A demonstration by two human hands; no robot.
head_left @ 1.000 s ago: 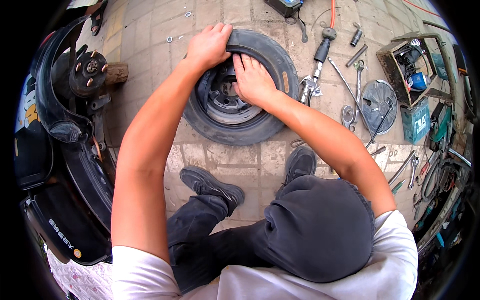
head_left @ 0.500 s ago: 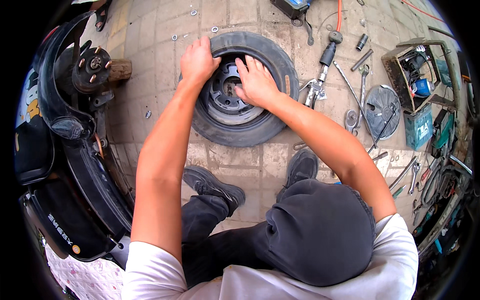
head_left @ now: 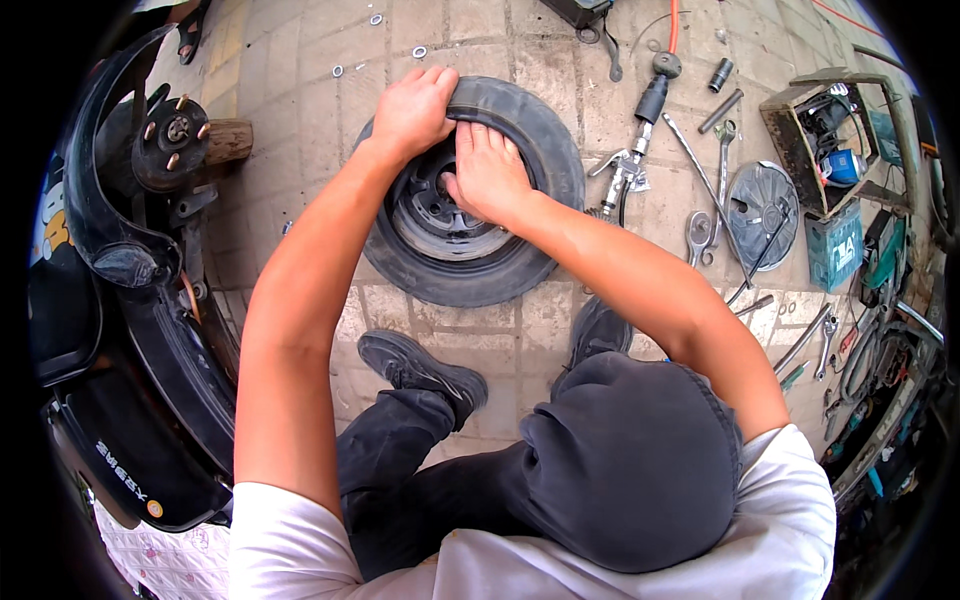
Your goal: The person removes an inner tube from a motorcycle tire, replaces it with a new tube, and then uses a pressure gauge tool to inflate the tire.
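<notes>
A black tyre (head_left: pixel 470 285) lies flat on the paving in front of my feet, with a dark metal wheel rim (head_left: pixel 425 205) inside it. My left hand (head_left: pixel 415 115) is closed over the tyre's far left edge, its fingers wrapped round the rubber. Close beside it, my right hand (head_left: pixel 490 178) lies with fingers stretched out against the inner sidewall, thumb spread over the rim. The two hands nearly touch. My right hand and wrist hide part of the rim, and my left forearm covers some of the tyre's left side.
At left stands a vehicle with an exposed wheel hub (head_left: pixel 172 142) beside a wooden block (head_left: pixel 230 141). To the right lie an air tool (head_left: pixel 622 180) on a red hose, a ratchet (head_left: pixel 698 235), a round black cover (head_left: pixel 765 215) and a tool crate (head_left: pixel 795 150). Loose ring-shaped parts (head_left: pixel 420 52) lie beyond the tyre.
My left hand has shifted right along the tyre's far edge, and my right hand has moved left toward it. The tyre sits slightly nearer to me.
</notes>
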